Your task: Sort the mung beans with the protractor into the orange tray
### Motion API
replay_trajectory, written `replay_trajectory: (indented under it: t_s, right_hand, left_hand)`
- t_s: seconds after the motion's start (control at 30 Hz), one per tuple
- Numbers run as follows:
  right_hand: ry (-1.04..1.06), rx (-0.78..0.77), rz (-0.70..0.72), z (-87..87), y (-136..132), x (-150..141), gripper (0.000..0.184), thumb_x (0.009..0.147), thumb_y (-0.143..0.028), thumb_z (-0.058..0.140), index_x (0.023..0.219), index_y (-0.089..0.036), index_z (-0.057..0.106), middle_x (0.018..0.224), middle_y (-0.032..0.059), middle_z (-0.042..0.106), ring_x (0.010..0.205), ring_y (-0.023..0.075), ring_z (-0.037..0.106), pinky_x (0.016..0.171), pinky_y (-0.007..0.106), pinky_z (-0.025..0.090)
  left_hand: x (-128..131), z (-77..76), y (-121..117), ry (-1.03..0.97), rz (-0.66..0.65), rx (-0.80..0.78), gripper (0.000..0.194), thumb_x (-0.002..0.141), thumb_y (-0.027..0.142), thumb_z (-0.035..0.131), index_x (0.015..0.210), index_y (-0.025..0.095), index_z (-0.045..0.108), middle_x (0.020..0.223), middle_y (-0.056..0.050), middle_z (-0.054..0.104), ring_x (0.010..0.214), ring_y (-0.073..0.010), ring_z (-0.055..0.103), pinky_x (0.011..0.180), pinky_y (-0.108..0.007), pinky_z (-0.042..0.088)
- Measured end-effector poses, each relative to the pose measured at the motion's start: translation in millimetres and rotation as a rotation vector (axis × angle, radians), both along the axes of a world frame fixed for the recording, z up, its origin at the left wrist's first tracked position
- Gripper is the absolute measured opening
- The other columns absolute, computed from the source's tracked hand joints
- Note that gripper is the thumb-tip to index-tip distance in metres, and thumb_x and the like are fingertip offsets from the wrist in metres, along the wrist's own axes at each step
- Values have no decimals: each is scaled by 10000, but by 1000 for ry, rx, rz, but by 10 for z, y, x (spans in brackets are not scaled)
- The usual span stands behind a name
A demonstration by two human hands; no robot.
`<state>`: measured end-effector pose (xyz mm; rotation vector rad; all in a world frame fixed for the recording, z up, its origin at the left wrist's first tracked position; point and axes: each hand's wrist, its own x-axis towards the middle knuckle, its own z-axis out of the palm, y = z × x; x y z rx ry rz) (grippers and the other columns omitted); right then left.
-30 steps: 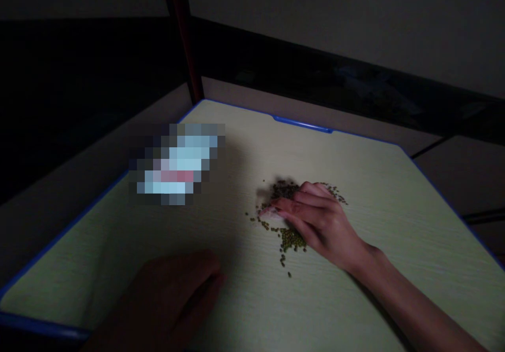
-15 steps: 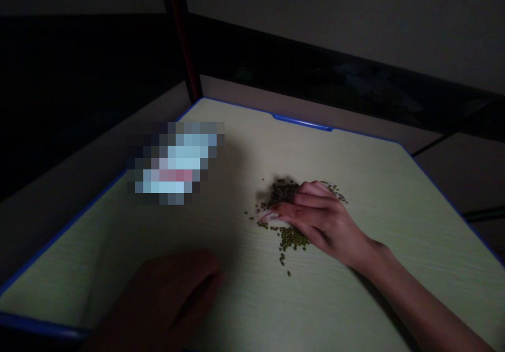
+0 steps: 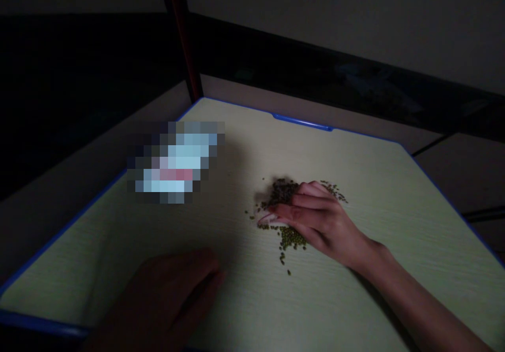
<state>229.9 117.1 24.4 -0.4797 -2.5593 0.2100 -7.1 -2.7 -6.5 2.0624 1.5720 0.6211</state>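
Green mung beans [image 3: 292, 238] lie in a loose heap on the pale table, part of them darkened by shadow. My right hand [image 3: 321, 212] is over the middle of the heap, fingers bent and closed on a small pale, pinkish, thin-edged piece [image 3: 269, 218]. Its kind is not clear, as the fingers cover most of it. Several beans show beyond the knuckles and others below the fingers. My left hand [image 3: 173, 283] is at the near left in deep shadow, loosely curled, with nothing visible in it and apart from the beans.
The pale tabletop [image 3: 363, 168] has a blue edge and a raised blue strip [image 3: 303, 122] on its far side. A bright, pixelated rectangular object [image 3: 179, 162] stands at the left. Behind the table rises a dark reddish post [image 3: 182, 36].
My right hand has shifted very slightly to the left with the pale piece. My left hand stays nearly where it was.
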Motion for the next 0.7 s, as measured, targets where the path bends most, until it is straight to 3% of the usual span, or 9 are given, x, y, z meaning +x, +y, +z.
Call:
replay_trajectory:
  t_s: [0.17, 0.33, 0.47, 0.7]
  right_hand:
    - [-4, 7, 18, 5, 1, 30, 203, 911, -152, 494, 996, -123, 675, 603, 13, 553, 614, 165, 430, 603, 318, 301]
    - [-23, -4, 48, 1, 2, 26, 215, 915, -149, 480, 1013, -125, 670, 644, 33, 599, 655, 181, 448, 615, 326, 306]
    - [-37, -2, 62, 3, 0, 22, 211, 905, -143, 496, 1029, -125, 666, 630, 29, 571, 654, 182, 429, 606, 325, 297]
    - [-32, -6, 83, 4, -12, 19, 203, 910, -159, 500, 1028, -144, 665, 614, 14, 554, 639, 171, 404, 587, 314, 280]
  left_hand:
    - [23, -15, 21, 49, 98, 8, 346, 854, 472, 380, 734, 217, 580, 592, 8, 516, 592, -109, 502, 555, -178, 379]
    - [34, -23, 34, 58, 149, 55, 342, 830, 488, 397, 754, 217, 591, 587, -4, 492, 644, -132, 514, 617, -185, 435]
    - [25, -20, 19, 58, 141, 62, 330, 843, 472, 399, 753, 216, 587, 612, 2, 529, 627, -119, 522, 582, -177, 415]
    - [6, 28, 18, 40, 0, 76, 315, 895, 409, 370, 683, 247, 537, 586, 106, 541, 507, -10, 490, 482, -149, 310]
